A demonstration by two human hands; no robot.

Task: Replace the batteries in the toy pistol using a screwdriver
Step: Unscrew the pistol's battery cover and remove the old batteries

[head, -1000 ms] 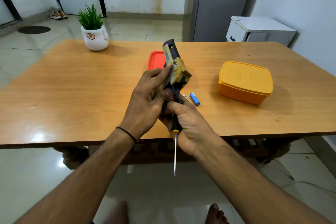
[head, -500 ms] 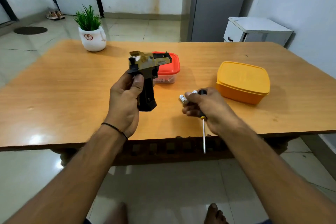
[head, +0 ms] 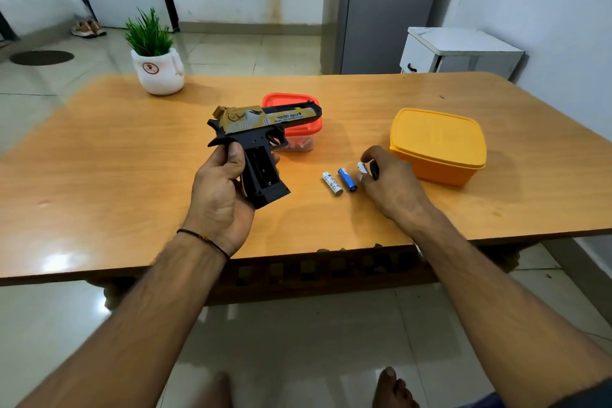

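While half a second ago the toy pistol [head: 261, 129] shows you its rear end, it now lies turned side-on in your left hand [head: 218, 199], and your right hand [head: 392, 189] has slid a little toward the right of the frame. That shift uncovers a blue battery [head: 347, 179] beside the white battery [head: 332, 183]. The screwdriver [head: 374, 170] shaft that stuck out toward the lower edge is now hidden under your hand.

Your left hand wraps the back of the pistol's grip at the centre of the frame. The thumb lies across the grip just below the hammer, and the other fingers reach round the far side. The barrel points right, level, above the table [head: 116, 175]. Your right hand rests low on the table, right of centre. Its fingers curl round the black screwdriver handle, of which only the top shows. A second white battery [head: 362, 168] sits at its fingertips, and you cannot tell whether it is lifted or lying. The other two batteries lie side by side on the table, just left of that hand and apart from it.

The pistol has a tan, printed slide over a black frame, and a long open battery slot [head: 261, 169] in the grip looks dark inside.
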